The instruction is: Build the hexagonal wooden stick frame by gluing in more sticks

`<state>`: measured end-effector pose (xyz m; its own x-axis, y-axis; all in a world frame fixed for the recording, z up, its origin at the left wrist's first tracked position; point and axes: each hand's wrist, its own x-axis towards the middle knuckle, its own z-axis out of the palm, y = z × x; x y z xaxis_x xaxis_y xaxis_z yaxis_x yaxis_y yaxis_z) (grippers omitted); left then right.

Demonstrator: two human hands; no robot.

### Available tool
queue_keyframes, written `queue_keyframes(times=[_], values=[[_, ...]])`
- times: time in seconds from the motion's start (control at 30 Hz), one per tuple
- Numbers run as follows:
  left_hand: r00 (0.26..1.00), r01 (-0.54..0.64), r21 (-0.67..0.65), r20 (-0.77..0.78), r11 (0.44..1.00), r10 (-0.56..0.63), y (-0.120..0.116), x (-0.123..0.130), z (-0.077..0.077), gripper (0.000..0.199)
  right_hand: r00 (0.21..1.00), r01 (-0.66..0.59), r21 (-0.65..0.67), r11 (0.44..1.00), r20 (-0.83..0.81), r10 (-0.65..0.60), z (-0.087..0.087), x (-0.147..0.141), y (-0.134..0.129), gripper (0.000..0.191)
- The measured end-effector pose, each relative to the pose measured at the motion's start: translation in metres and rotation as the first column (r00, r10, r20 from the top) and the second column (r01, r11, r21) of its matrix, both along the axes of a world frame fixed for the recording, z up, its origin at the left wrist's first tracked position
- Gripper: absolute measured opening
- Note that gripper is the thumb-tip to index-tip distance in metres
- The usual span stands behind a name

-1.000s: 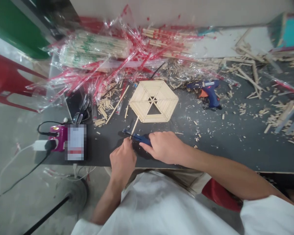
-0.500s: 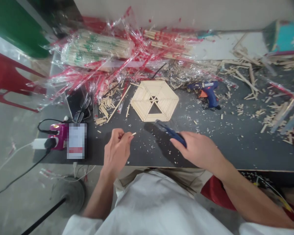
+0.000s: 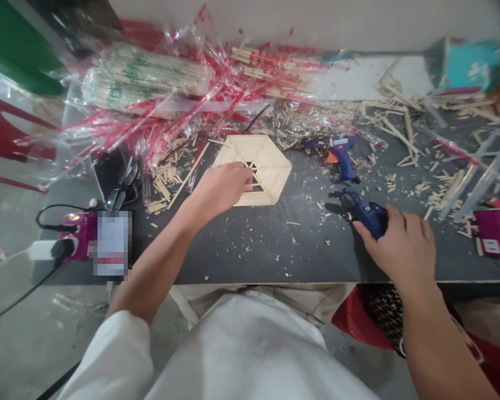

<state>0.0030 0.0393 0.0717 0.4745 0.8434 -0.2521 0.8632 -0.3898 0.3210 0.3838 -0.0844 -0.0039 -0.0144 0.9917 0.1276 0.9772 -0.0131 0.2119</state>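
Note:
My left hand [image 3: 227, 186] reaches over a hexagonal panel of pale wooden sticks [image 3: 270, 166]. Its fingertips are pinched together at the panel's triangular opening, and they mostly hide the short stick piece held between them. The hand also covers the panel's left side. Over to the right, my right hand [image 3: 404, 244] is closed around the handles of dark blue pliers [image 3: 369, 214], low over the table with the jaws pointing left. Just beyond the pliers lies a blue glue gun [image 3: 341, 155] with an orange trigger.
Plastic wrappers [image 3: 166, 122] and bundled sticks [image 3: 150, 78] fill the back left. Stick offcuts [image 3: 166, 180] and scraps litter the dark table [image 3: 250, 255]. At left are glasses [image 3: 125, 183], a phone [image 3: 112, 244] and a purple power strip [image 3: 81, 236] with cables.
My left hand has moved forward and right from the table's front onto the panel. My right hand has carried the pliers right, toward the glue gun. The camera view has shifted slightly.

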Motion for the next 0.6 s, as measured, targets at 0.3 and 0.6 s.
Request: queue_keyframes(times=[0.3, 0.6], values=[[0.997, 0.081, -0.196, 0.011, 0.977, -0.081, 0.034, 0.011, -0.015, 0.014, 0.993, 0.081, 0.164, 0.983, -0.097, -0.066, -0.039, 0.021, -0.001, 0.083], [0.999, 0.053, -0.222, 0.023, 0.974, -0.049, 0.045, 0.016, -0.026, 0.008, 0.983, 0.114, 0.210, 0.971, -0.167, -0.079, -0.042, 0.026, -0.002, 0.101]])
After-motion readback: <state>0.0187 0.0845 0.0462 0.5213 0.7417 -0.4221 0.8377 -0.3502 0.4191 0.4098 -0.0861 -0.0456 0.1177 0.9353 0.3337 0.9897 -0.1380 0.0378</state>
